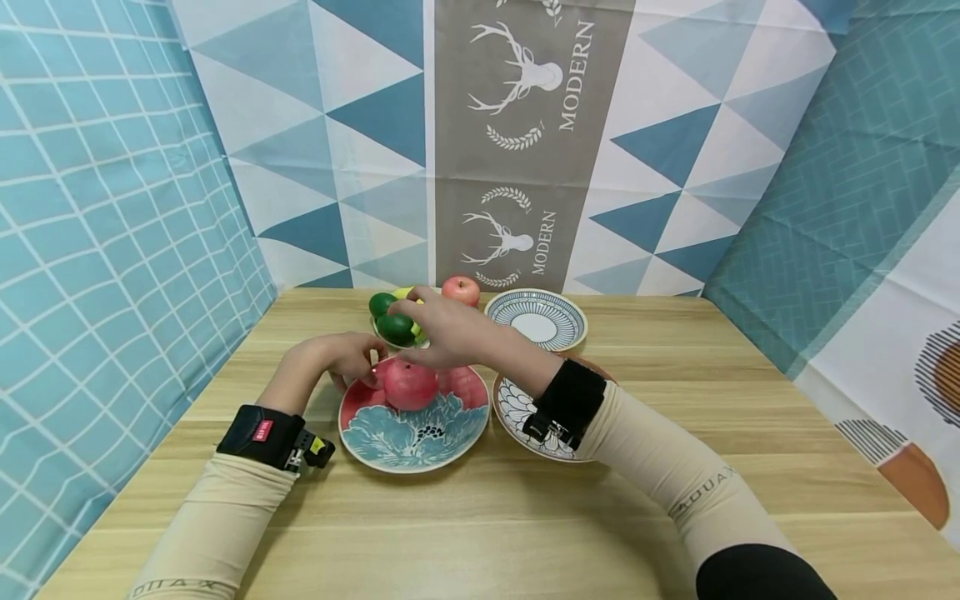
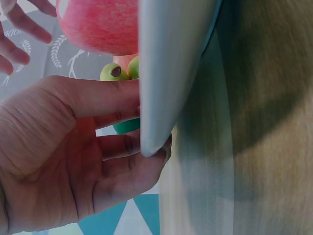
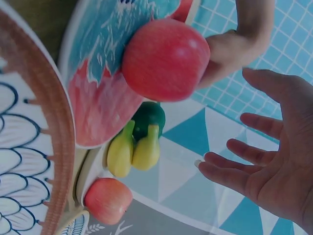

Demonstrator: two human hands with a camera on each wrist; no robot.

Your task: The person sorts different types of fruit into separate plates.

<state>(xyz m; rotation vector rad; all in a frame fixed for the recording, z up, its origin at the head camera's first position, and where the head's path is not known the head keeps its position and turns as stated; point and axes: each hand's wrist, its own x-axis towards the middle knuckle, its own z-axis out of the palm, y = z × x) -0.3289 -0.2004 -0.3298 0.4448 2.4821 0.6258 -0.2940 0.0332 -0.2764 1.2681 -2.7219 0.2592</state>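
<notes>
A red-and-blue flower plate (image 1: 420,442) lies on the table with a round red fruit (image 1: 410,387), streaked like an apple, on its back half. My left hand (image 1: 347,354) holds this plate's left rim; in the left wrist view some fingertips (image 2: 165,149) come round to its underside. Over the back of the plate hovers my right hand (image 1: 453,332), its fingers loosely spread and apart from the red fruit, as the right wrist view shows. Behind are dark green fruits (image 1: 395,330), yellow fruits (image 3: 121,154) and a paler apple (image 1: 461,290).
To the right, partly under my right forearm, sits a brown-rimmed plate (image 1: 517,417) with a petal pattern. A blue-lined plate (image 1: 536,317) stands at the back. Patterned cloth walls (image 1: 375,150) border the wooden table (image 1: 450,533).
</notes>
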